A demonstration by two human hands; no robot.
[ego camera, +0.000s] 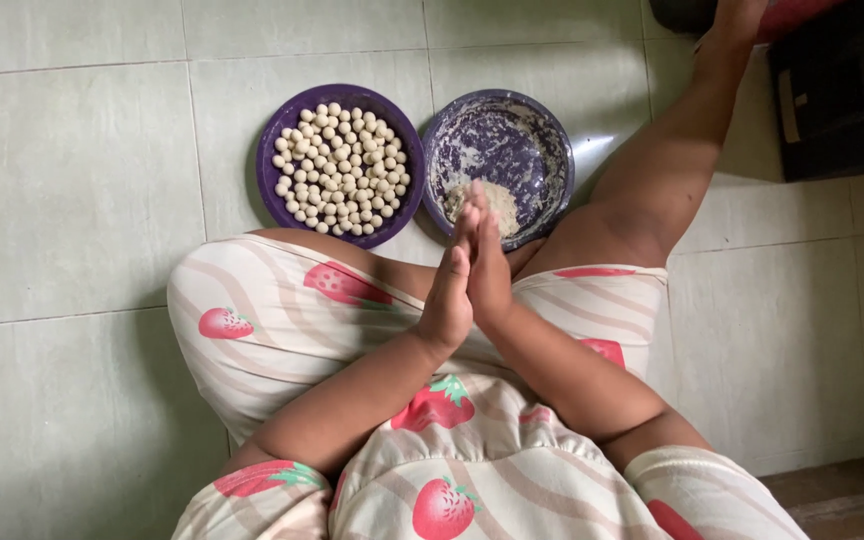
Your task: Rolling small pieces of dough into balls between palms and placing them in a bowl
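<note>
The left hand [449,295] and right hand [489,275] are pressed flat together, palm to palm, above the round purple bowl of pale dough [542,140]; anything between them is hidden.

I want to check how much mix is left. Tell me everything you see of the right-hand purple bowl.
The right-hand purple bowl is round and shallow, plastic by its look, smeared inside with pale floury residue. A small heap of pale dough lies at its near edge. It sits upright on the tiled floor, beside the bowl of small balls, partly behind the pressed-together hands.
</note>
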